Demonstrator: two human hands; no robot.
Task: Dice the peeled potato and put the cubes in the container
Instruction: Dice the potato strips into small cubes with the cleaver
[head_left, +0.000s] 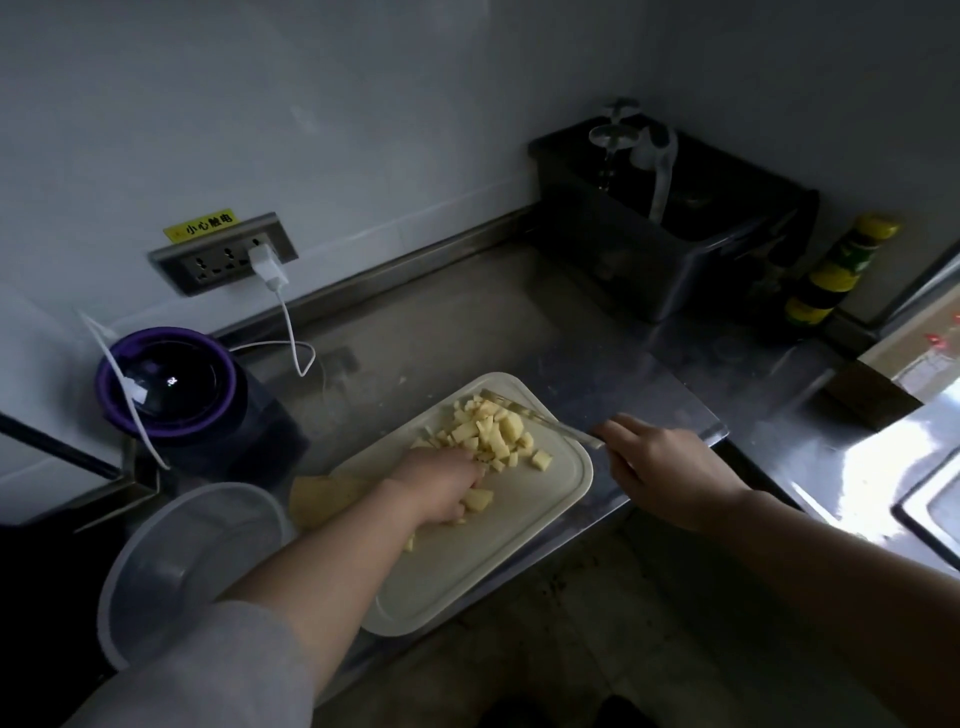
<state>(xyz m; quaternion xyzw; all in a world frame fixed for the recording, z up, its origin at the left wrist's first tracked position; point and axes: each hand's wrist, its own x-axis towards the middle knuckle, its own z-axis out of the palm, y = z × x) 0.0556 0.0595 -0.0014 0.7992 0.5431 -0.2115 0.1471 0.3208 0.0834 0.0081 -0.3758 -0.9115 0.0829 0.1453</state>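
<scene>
A heap of pale yellow potato cubes (493, 434) lies on the far half of a white cutting board (519, 545). My left hand (441, 486) lies on the near side of the heap with its fingers curled around some cubes. My right hand (665, 467) grips the handle of a knife (540, 415), whose blade lies against the far right side of the heap. A clear round plastic container (176, 566) stands to the left of the board, with nothing visible inside. A larger pale potato piece (322, 499) lies between the container and the board.
The board overhangs the front edge of a steel counter (467, 332). A purple-rimmed appliance (166, 384) with a white cable stands at the left. A dark steel bin (675, 234) and a yellow-capped bottle (841, 270) are at the back right. A sink edge (930, 509) is at right.
</scene>
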